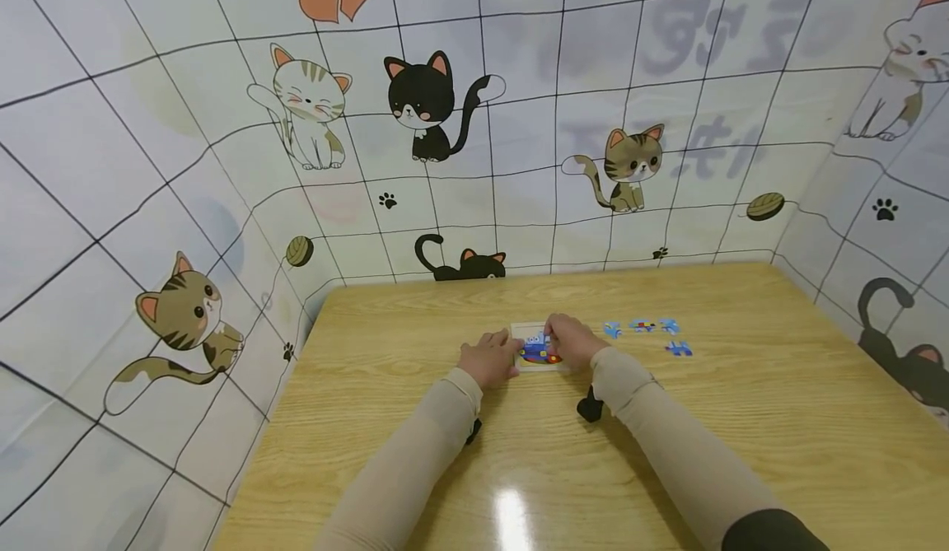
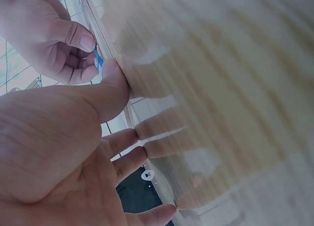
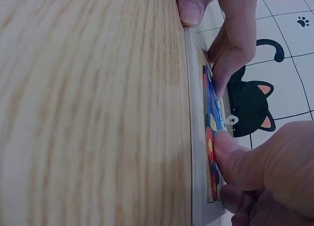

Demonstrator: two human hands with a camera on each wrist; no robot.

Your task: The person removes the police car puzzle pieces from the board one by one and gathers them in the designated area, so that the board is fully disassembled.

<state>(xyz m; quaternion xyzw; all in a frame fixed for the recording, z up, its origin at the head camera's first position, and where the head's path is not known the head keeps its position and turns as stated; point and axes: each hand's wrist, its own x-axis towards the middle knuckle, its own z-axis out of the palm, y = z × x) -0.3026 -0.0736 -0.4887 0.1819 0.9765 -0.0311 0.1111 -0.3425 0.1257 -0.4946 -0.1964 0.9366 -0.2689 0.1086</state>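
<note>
A small jigsaw puzzle (image 1: 539, 352) with a blue and red vehicle picture lies partly assembled in a pale tray (image 1: 523, 330) on the table. My left hand (image 1: 487, 358) rests at the tray's left side, one finger reaching onto the picture. In the left wrist view, the spread fingertips of the left hand (image 2: 64, 142) touch the surface. My right hand (image 1: 574, 342) is over the puzzle's right part. The right wrist view shows the right hand (image 3: 270, 167) with its thumb on the picture and other fingers curled at the edge, pinching a puzzle piece mostly hidden by the fingers.
Several loose blue puzzle pieces (image 1: 678, 348) lie on the wooden table (image 1: 385, 419) right of the tray. A wall covering (image 1: 519, 147) printed with cats and grid lines encloses the back and sides. Black wrist mounts (image 1: 590, 407) hang beneath the sleeves.
</note>
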